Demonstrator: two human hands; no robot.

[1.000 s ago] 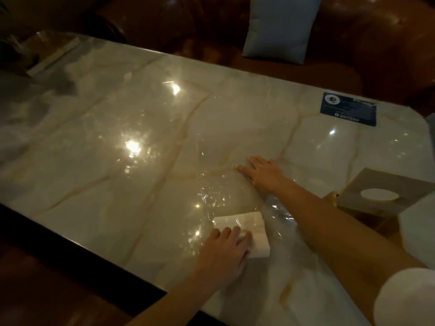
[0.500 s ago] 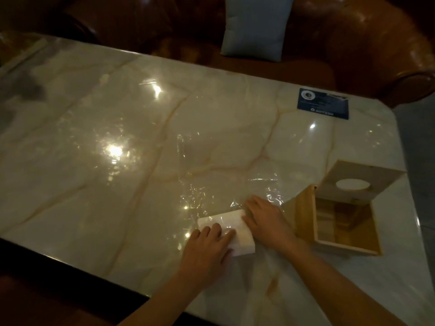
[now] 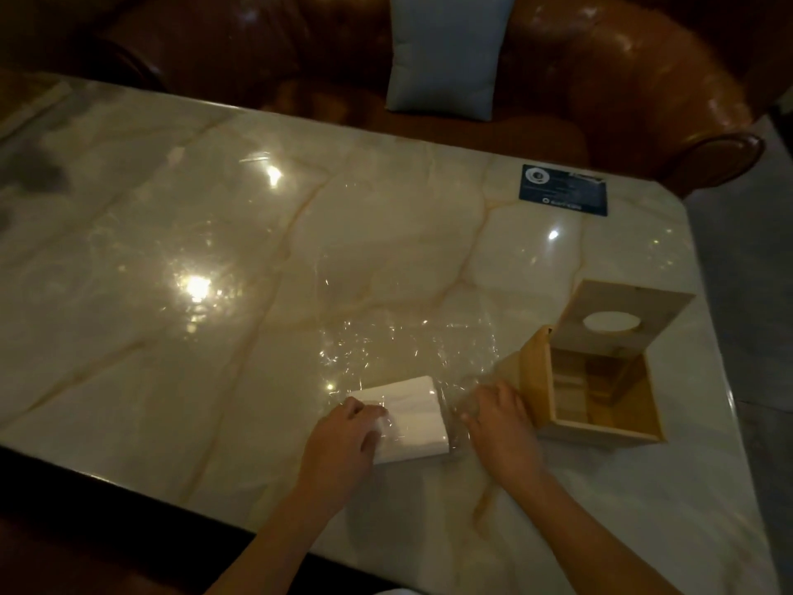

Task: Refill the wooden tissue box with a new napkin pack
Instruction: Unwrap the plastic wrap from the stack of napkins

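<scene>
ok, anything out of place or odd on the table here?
Only task clutter. A crumpled sheet of clear plastic wrap lies loose on the marble table, partly under the white napkin stack. The square wooden tissue box is empty, its holed lid tipped up. Nothing spilled or broken.

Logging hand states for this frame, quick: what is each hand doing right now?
Left hand: fingers curled on the napkin pack, pressing its near end.
Right hand: open, flat on the clear plastic wrap beside the pack, holding nothing.
</scene>
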